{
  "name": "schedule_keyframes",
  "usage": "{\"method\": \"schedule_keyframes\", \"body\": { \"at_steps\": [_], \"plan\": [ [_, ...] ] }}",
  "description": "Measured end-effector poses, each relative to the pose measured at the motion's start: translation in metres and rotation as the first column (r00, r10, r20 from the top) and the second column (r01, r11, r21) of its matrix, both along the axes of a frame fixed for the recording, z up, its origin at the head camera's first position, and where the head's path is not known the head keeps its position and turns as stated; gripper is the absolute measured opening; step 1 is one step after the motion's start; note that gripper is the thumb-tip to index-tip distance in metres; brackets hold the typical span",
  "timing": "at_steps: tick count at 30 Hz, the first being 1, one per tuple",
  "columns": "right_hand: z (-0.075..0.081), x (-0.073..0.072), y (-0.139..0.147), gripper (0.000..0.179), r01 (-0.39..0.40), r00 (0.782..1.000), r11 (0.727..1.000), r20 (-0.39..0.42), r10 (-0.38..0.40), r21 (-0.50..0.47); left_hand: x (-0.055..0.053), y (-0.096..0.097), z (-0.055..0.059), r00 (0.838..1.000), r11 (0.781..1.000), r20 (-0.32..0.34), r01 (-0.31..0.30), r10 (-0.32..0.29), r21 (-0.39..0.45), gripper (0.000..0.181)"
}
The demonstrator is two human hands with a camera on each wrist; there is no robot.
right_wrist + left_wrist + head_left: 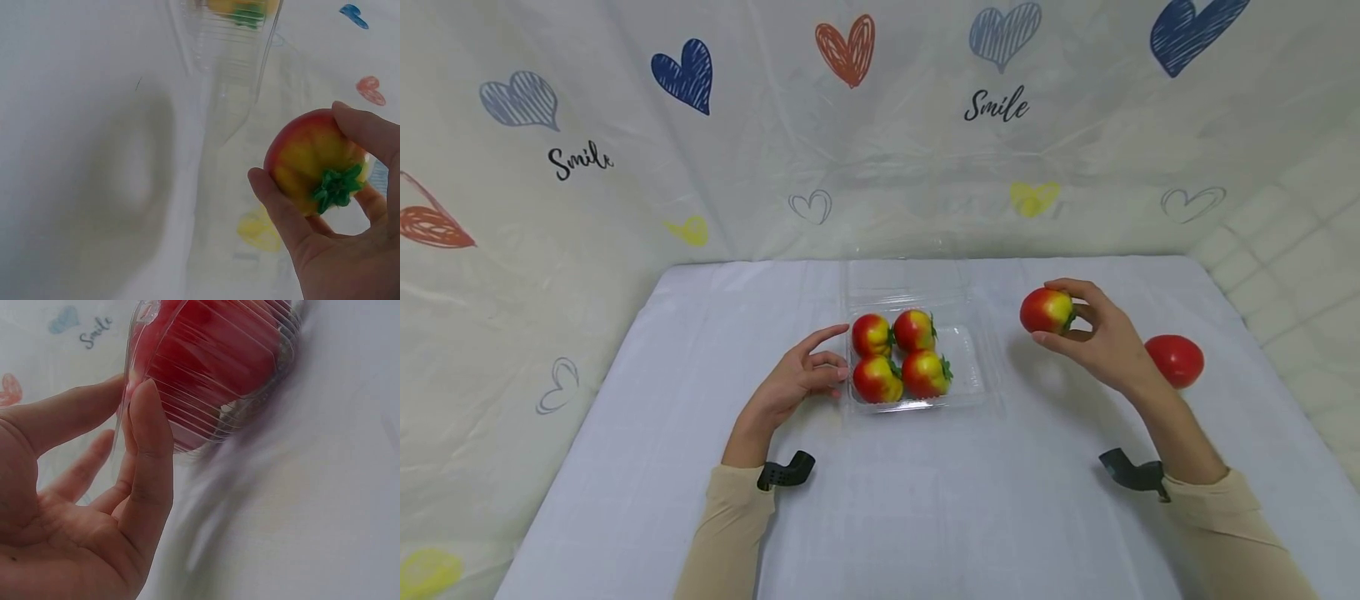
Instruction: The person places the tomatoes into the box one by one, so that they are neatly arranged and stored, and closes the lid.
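A clear plastic container [961, 367] lies on the table with several red-and-yellow tomatoes [872, 380] in its left part. At its left edge is my left hand [793, 379]; in the left wrist view the thumb and a finger [150, 419] pinch the container's thin rim [132, 356]. My right hand [1101, 337] holds another red-and-yellow tomato [1047, 311] above the table, right of the container. In the right wrist view, that tomato's green leafy top [337, 186] faces the camera, with the fingers and thumb around its sides.
A red tomato [1176, 360] lies on the white cloth beyond my right wrist. The container's transparent lid [906, 279] stands open at the back. Behind the table hangs a pale sheet [910, 142] printed with hearts.
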State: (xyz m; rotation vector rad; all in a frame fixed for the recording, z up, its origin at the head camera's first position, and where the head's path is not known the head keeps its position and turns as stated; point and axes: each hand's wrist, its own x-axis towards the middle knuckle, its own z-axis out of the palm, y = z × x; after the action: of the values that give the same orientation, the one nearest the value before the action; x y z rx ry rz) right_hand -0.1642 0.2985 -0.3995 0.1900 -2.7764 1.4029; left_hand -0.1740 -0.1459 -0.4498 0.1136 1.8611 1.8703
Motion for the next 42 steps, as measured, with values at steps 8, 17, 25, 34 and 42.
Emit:
{"method": "schedule_keyframes", "body": {
  "at_steps": [8,17,25,34,42],
  "plan": [
    [0.006,0.004,-0.01,0.076,-0.014,1.0,0.999,-0.023,0.013,-0.03,0.0,0.0,-0.001,1.0,1.0,0.0,0.001,-0.001,-0.011,0.067],
    [0.005,0.005,-0.019,0.075,-0.032,0.999,0.999,-0.012,0.032,-0.015,0.001,-0.001,0.002,1.0,1.0,-0.006,0.006,-0.006,-0.012,0.068],
    [0.002,0.005,-0.024,0.075,-0.054,0.998,0.998,0.016,0.054,0.035,0.0,-0.001,0.001,1.0,1.0,-0.007,0.005,-0.005,-0.01,0.066],
    [0.0,0.006,-0.032,0.067,-0.075,0.997,0.997,-0.016,0.075,-0.012,0.0,-0.001,0.001,1.0,1.0,0.001,-0.001,0.001,-0.01,0.066],
    [-0.005,0.005,-0.04,0.066,-0.125,0.992,0.989,-0.032,0.122,-0.08,0.0,-0.001,0.001,1.0,1.0,0.003,0.002,-0.002,-0.011,0.067]
  ]
}}
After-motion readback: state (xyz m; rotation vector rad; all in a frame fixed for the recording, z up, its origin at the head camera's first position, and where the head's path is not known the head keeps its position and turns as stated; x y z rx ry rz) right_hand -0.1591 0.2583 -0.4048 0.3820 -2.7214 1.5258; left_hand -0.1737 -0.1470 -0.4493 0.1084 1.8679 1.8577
